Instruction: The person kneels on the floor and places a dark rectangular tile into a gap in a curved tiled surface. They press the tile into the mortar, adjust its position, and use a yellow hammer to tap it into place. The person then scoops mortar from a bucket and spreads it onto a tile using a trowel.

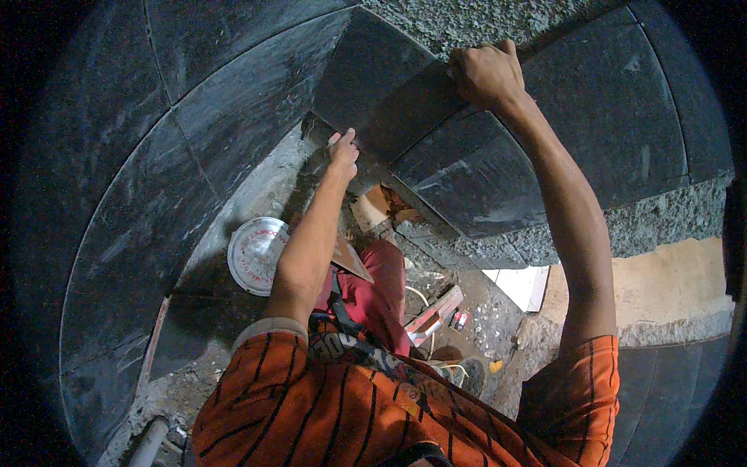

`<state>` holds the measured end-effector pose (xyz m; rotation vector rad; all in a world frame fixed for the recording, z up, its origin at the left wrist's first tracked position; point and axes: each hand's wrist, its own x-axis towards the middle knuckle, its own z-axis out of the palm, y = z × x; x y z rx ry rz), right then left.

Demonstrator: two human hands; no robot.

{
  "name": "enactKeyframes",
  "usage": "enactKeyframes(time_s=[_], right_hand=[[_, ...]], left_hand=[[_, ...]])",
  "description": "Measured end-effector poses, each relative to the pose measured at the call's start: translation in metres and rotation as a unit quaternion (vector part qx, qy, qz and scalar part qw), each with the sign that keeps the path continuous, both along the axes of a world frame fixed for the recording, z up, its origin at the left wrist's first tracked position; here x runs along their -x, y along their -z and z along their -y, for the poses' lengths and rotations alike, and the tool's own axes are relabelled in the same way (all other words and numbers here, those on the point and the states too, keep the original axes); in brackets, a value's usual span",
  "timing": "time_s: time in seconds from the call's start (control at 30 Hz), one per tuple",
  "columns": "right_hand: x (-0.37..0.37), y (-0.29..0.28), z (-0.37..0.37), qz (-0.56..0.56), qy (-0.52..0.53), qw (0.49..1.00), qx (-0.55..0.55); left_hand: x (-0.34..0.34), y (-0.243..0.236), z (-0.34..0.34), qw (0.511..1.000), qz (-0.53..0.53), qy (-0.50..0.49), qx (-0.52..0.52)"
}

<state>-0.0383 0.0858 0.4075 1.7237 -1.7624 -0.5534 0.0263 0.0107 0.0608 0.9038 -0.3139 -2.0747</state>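
A large dark grey wall tile (389,86) stands against the wall at the inner corner, between my two hands. My right hand (489,74) is closed over its upper edge, knuckles up, beside the rough mortar. Lower down and to the left, my left hand (344,158) is closed at the tile's bottom edge, with its thumb side up. The fingertips of both hands are partly hidden. To the right of this tile, a neighbouring dark tile (475,175) is fixed to the wall. Another tiled wall (249,117) meets it on the left.
Rough grey mortar (482,19) shows above the tile. On the floor stand a round bucket with a pale lid (257,255) and a red bar-shaped tool (436,315) among rubble and cable. A pipe (149,444) lies lower left; a pale board (638,292) is at right.
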Motion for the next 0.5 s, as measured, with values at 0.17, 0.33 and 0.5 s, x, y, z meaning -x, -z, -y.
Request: enactKeyframes(time_s=[0.17,0.33,0.5], right_hand=[[0.004,-0.001,-0.003,0.004,0.024,1.0,0.005],[0.001,0.0,-0.001,0.01,-0.002,1.0,0.004],[-0.003,-0.002,-0.002,0.005,0.047,0.999,-0.01]], left_hand=[[-0.003,-0.003,0.001,0.995,0.036,0.085,0.038],[0.006,0.039,0.014,0.995,-0.074,0.064,0.014],[0.009,0.046,0.013,0.973,-0.221,0.063,0.027]])
